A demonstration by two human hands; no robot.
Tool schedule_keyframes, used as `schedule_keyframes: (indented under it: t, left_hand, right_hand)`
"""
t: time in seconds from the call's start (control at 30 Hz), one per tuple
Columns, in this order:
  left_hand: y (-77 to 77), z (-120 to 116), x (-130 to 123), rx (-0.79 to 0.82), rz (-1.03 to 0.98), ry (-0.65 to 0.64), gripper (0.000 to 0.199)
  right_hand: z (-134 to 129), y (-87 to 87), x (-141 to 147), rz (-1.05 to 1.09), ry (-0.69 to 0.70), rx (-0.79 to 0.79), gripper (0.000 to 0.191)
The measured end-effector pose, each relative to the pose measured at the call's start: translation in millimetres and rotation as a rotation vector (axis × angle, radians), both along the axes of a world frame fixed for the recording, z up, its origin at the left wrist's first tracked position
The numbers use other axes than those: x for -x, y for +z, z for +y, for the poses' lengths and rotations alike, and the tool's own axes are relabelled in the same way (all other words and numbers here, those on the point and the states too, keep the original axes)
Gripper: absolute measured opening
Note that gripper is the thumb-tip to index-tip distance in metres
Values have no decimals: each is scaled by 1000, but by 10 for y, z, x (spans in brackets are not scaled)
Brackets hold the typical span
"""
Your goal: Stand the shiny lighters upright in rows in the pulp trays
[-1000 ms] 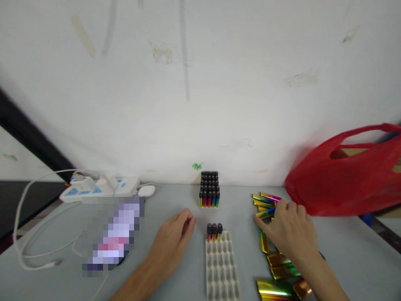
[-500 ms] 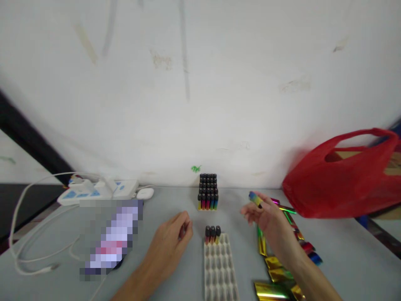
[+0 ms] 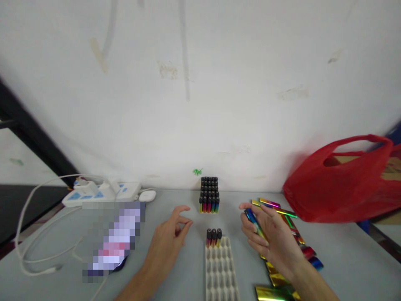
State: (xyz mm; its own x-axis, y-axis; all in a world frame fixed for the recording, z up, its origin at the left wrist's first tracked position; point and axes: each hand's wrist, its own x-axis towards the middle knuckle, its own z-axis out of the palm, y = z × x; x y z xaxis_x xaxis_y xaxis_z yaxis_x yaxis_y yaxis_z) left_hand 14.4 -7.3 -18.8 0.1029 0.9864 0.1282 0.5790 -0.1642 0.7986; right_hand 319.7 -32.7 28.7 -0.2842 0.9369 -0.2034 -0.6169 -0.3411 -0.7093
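Note:
My right hand (image 3: 267, 236) is closed around a shiny tube (image 3: 255, 223) that shades from blue to yellow. The tube slants across my fingers, above the right side of the table. My left hand (image 3: 171, 234) hovers left of a pale tray (image 3: 221, 267), its index finger apart from the thumb and nothing visible in it. Rows of small hollows fill the tray. In its far row stand three black-capped coloured tubes (image 3: 214, 237). Behind the tray, a tight block of similar black-capped tubes (image 3: 209, 194) stands upright near the wall.
Shiny gold and coloured foil-like pieces (image 3: 275, 274) lie under and beyond my right forearm. A red plastic bag (image 3: 335, 188) stands at the back right. At left are a power strip (image 3: 103, 194), white cables, a white case (image 3: 147, 195) and a blurred-out phone (image 3: 117, 238).
My right hand has turned and come slightly nearer, its fingers now wrapped round the tube. My left index finger has lifted away from the thumb.

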Motion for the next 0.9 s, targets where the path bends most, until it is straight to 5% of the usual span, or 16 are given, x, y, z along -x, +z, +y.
schedule_keyframes:
  t: [0.33, 0.9]
  left_hand:
    - [-10, -7, -33, -144, 91, -104, 38]
    - [-37, -16, -40, -223, 270, -84, 37]
  right_hand:
    - [-6, -102, -21, -91, -26, 2, 44]
    - [-18, -109, -2, -129, -3, -5, 41]
